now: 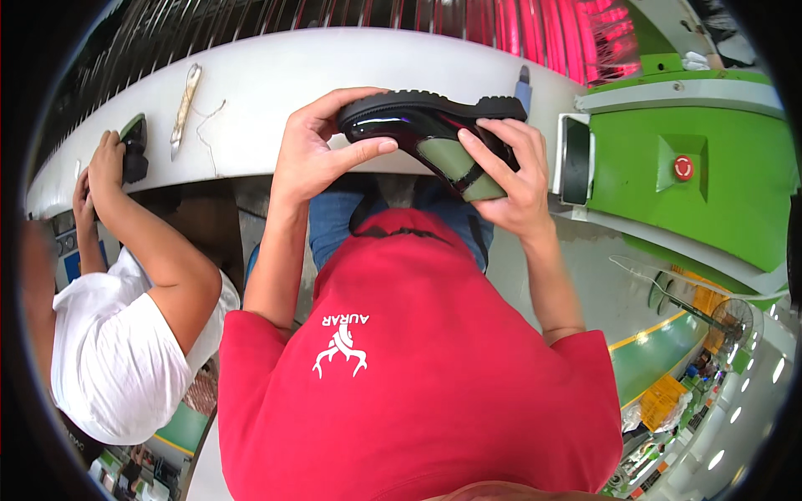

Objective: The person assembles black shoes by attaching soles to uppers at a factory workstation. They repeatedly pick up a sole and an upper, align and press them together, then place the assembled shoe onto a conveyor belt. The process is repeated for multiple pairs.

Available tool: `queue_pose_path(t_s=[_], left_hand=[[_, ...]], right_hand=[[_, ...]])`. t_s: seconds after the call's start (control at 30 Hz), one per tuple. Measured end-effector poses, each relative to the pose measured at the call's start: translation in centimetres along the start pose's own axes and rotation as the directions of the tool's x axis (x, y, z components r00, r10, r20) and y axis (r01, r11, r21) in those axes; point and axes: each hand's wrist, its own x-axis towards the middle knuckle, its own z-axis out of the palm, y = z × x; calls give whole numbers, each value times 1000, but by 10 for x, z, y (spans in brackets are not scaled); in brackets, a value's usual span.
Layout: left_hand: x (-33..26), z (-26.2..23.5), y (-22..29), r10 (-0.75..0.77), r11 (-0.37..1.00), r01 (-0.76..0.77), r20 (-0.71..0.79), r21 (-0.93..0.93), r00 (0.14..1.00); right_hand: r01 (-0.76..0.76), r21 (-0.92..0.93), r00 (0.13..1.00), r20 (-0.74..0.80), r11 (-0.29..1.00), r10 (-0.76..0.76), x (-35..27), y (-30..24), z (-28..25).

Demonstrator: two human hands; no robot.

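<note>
**Over the tabletop edge: a glossy shoe held in fingertips**

Above the white tabletop (pixel 276 83), just past its near edge, both hands hold a black shoe (pixel 418 125) on its side, sole away from the body and green lining toward it; the left hand (pixel 313 154) has its grip pinching the toe, fingers curled over the sole and thumb pressed on the shiny upper; the right hand (pixel 514 171) has its grip pinching the heel end, fingers across the lining. That patent surface looks slick, so the thumb could slide and the shoe twist or drop onto the lap below; pressing harder might leave smears on the gloss. At the far left a co-worker's hand (pixel 104 163) rests on another dark shoe (pixel 134 146); a pale tool (pixel 185 100) lies well apart.
</note>
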Motion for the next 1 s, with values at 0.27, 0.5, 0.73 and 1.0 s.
queue_pose_path(t_s=[0.27,0.5,0.73,1.0], left_hand=[[-27,-8,-17,-87,994,89,26,-67,996],[-20,-13,-19,-25,999,24,37,22,999],[-1,-6,-21,192,957,-198,49,211,980],[9,-15,-24,148,935,-158,54,317,988]], right_hand=[[111,41,989,98,993,-115,-1,9,16],[108,94,987,109,990,-118,6,14,16],[39,131,986,153,991,-59,22,16,13],[-41,198,975,221,979,-4,41,18,8]])
